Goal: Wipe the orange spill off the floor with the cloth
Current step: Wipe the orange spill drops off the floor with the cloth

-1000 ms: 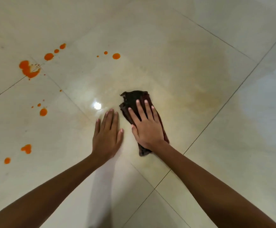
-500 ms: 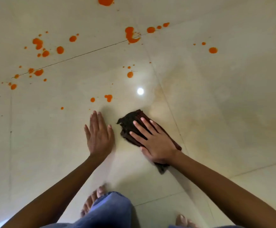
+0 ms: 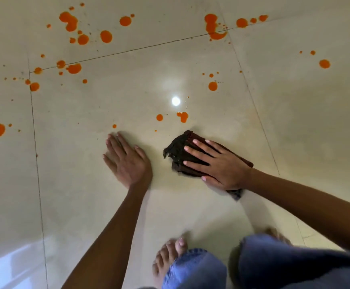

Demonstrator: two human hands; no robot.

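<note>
The right hand (image 3: pixel 220 163) lies flat with fingers spread on a bunched dark cloth (image 3: pixel 177 150), pressing it to the floor (image 3: pixel 295 122) rather than gripping it; the left hand (image 3: pixel 128 161) is also open and flat, palm on bare tile just beside the cloth, holding nothing and seemingly bracing the person's weight. Nearest ahead of the cloth sits a small pair of orange drops (image 3: pixel 183 116), and beyond them the orange spill (image 3: pixel 213 27) scatters widely across several tiles, left, far and right (most of it looks untouched). The risks follow from that spread. A wadded cloth offers little clean face, so pushing it through the bigger puddles may smear colour into streaks or drive it into the grout lines (image 3: pixel 117 53). The bracing palm could slide on the glossy, possibly damp tile, or land in a drop as the person shifts forward. The bare foot (image 3: pixel 170 255) near the bottom edge could likewise track liquid.
</note>
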